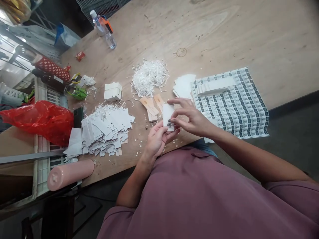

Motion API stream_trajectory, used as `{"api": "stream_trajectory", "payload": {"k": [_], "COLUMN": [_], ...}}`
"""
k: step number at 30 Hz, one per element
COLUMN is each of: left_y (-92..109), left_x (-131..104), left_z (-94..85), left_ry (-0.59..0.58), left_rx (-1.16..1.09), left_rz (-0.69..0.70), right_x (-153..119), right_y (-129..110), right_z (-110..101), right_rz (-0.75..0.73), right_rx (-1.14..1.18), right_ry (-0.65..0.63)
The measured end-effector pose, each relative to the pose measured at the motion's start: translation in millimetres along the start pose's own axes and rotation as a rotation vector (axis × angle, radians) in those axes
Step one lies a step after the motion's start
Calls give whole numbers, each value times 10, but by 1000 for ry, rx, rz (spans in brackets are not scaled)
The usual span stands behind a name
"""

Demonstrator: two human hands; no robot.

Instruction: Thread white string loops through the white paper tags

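A small white card [168,114] with a dark printed mark near its lower end is held upright over the table's front edge. My left hand [158,138] grips its lower end between thumb and fingers. At the card's right side, my right hand [190,118] has its thumb and a finger pinched at the dark mark. Just beyond lie orange-and-white cards [150,107]. A printed sheet [231,113] of repeated labels spreads to the right, with a stack of white cards [215,86] on it. To the left is a large heap of white cards [106,129].
White string pile [150,78] lies mid-table, with a white card block [113,91] left of it. A clear bottle [106,33] lies at the back. Along the left are a red plastic bag [47,121], a pink cylinder [72,173] and a crate [38,166].
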State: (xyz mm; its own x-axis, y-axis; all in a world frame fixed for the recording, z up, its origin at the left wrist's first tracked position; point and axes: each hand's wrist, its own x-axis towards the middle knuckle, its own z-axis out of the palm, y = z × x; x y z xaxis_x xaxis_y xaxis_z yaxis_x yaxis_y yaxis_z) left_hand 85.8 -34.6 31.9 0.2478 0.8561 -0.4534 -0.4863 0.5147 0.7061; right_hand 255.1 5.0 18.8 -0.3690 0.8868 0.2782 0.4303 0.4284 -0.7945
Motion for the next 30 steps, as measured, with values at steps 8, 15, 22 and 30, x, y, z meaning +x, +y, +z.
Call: {"api": "stream_trajectory", "payload": {"k": [8,15,22,30], "left_y": [21,34,40,38], "left_x": [-7,-21,-20,-19], "left_z": [-22,-37,-62,-85], "left_ry": [0,24,10,11], "left_rx": [-8,-5,-16,17], "left_rz": [-5,-22,-16,-23], "right_x": [57,102,132,138], "right_y": [69,92,75,70], "right_z": [-5,6,37,66], "right_rz": [-12,-37,-55,-64], "right_rx": [-48,-53,-83,-92], "right_ry": [-74,-87,-81,-67]}}
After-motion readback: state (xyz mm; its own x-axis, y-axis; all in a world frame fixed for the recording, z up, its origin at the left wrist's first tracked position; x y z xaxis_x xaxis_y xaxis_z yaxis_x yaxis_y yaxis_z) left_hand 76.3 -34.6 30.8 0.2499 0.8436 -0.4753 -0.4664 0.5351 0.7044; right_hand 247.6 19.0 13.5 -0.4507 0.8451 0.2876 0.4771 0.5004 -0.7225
